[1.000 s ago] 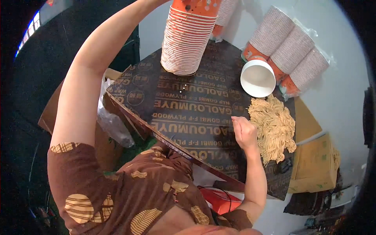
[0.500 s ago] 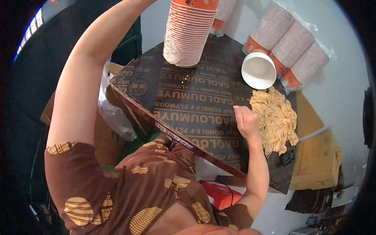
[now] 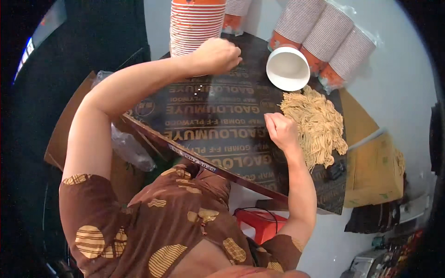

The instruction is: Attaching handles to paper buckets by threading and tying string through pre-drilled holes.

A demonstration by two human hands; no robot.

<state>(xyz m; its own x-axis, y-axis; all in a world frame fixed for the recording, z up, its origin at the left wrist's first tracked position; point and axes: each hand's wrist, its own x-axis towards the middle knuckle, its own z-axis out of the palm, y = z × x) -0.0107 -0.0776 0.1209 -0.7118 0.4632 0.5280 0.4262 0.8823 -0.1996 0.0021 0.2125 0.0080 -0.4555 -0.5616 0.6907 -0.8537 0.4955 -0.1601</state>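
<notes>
My left hand (image 3: 216, 55) is over the table in front of a tall stack of paper bowls (image 3: 197, 28), its fingers curled in and turned away from me. It hides the lower right part of the stack, and whatever the fingers hold is hidden. My right hand (image 3: 282, 129) is closed in a fist, thumb against the bent forefinger, with its contents hidden too. Right beside that fist lies a loose heap of beige string-like strands (image 3: 320, 123). Just beyond the heap a single white bowl (image 3: 288, 69) lies tipped, its mouth facing me.
Several plastic-wrapped bowl stacks (image 3: 327, 34) line the wall at the back right. The dark plywood table (image 3: 208, 123) has a slanting near edge. A cardboard box (image 3: 373, 171) stands right of it, a clear plastic bag (image 3: 132, 148) hangs at the left, and a red stool (image 3: 259, 224) is below.
My left hand has come down from above the upper edge to the front of the bowl stack. My right fist stays by the strands. The whole view has shifted somewhat.
</notes>
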